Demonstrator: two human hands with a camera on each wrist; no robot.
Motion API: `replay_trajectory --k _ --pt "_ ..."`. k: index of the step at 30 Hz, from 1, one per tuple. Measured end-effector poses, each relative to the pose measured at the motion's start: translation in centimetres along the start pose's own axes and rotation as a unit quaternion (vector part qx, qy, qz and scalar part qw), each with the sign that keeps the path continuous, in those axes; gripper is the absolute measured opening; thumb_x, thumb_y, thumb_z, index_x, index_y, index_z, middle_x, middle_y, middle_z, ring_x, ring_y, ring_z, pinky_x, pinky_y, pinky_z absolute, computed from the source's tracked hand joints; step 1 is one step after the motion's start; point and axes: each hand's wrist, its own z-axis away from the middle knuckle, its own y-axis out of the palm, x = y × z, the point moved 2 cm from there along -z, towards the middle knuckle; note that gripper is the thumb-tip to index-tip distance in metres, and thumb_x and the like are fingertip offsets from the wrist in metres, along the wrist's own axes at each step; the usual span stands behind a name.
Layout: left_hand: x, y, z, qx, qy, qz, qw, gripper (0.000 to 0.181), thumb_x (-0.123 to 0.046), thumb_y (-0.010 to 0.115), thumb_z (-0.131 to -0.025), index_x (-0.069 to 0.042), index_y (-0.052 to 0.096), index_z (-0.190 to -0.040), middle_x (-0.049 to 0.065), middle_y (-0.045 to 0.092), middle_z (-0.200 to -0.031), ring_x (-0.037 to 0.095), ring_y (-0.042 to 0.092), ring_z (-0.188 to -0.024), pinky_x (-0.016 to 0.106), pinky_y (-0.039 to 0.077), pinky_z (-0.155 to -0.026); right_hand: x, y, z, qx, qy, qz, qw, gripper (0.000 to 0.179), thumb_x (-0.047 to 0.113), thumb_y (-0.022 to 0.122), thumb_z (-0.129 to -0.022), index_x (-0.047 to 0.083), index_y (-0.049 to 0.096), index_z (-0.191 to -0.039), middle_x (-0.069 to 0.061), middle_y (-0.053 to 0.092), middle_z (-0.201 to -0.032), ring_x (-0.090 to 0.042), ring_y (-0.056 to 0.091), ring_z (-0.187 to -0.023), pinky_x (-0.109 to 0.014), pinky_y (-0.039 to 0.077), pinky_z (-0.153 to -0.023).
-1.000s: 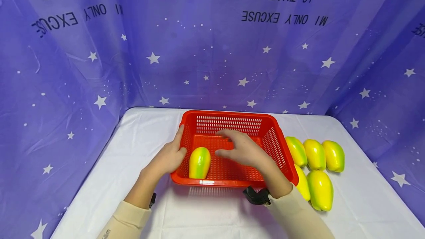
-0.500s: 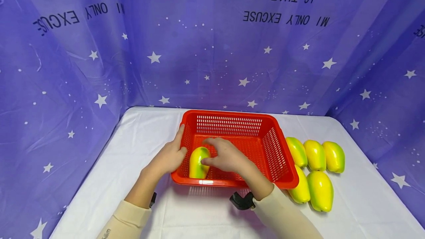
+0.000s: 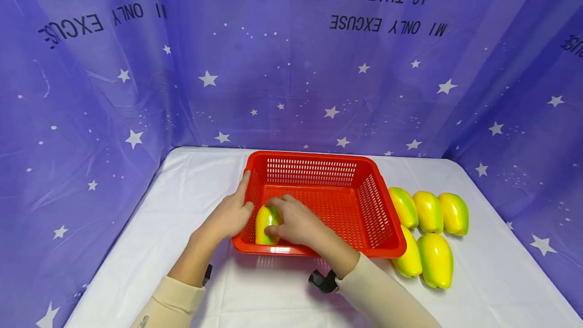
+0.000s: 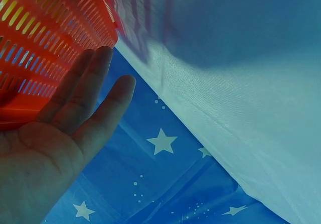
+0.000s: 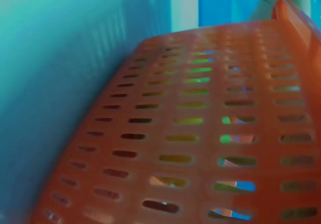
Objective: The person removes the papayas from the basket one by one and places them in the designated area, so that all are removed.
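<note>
A yellow-green mango (image 3: 261, 223) lies at the left end inside a red plastic basket (image 3: 319, 252). My right hand (image 3: 298, 221) reaches into the basket and grips this mango, thumb on its near side and fingers over its far end. At the basket's left side, my left hand (image 3: 230, 215) rests against the wall, with index finger and thumb at the rim. In the left wrist view, straight fingers (image 4: 83, 88) of that hand lie along the outside of the slotted wall. The right wrist view shows mostly the basket wall (image 5: 200, 128), with the right hand hidden.
Several more mangoes (image 3: 436, 259) lie in two rows on the white-covered table (image 3: 268, 297), close to the basket's right side. A purple star-printed curtain (image 3: 296, 80) surrounds the table at the back and sides.
My right hand has moved left and down inside the basket, from beside the mango to a grip on it. My left hand stays at the basket's left side.
</note>
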Motion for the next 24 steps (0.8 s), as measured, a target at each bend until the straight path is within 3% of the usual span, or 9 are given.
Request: replay_trajectory --k 11,17,24 --pt "0.03 -0.2 0.0 -0.001 0.004 -0.005 1.0 0.079 -0.018 0.042 -0.103 -0.016 -0.001 -0.168 0.03 0.062 -0.135 0.029 0.066 -0.097 0.05 0.051 -0.094 0.21 0.39 -0.31 -0.008 0.0 -0.003 1.0 0.057 0.028 0.084 -0.085 0.015 0.064 -0.138 -0.007 0.062 -0.124 -0.021 0.06 -0.101 -0.039 0.055 -0.093" --pt "0.08 -0.18 0.1 -0.004 0.004 -0.01 0.9999 0.078 -0.019 0.043 -0.103 -0.016 0.0 -0.168 0.031 0.058 -0.142 0.034 0.067 -0.11 0.055 0.049 -0.101 0.27 0.23 -0.42 -0.014 0.003 -0.018 0.9997 0.058 0.021 0.087 -0.081 0.014 0.066 -0.135 -0.008 0.064 -0.127 -0.023 0.06 -0.109 -0.041 0.053 -0.099" --pt "-0.04 -0.16 0.08 -0.003 0.005 -0.011 0.9999 0.078 -0.019 0.042 -0.103 -0.016 0.0 -0.168 0.031 0.058 -0.142 0.035 0.067 -0.113 0.056 0.048 -0.103 0.05 0.01 -0.35 -0.016 0.02 -0.031 0.9992 0.058 0.017 0.088 -0.079 0.016 0.068 -0.133 -0.007 0.064 -0.124 -0.023 0.059 -0.106 -0.041 0.054 -0.093"
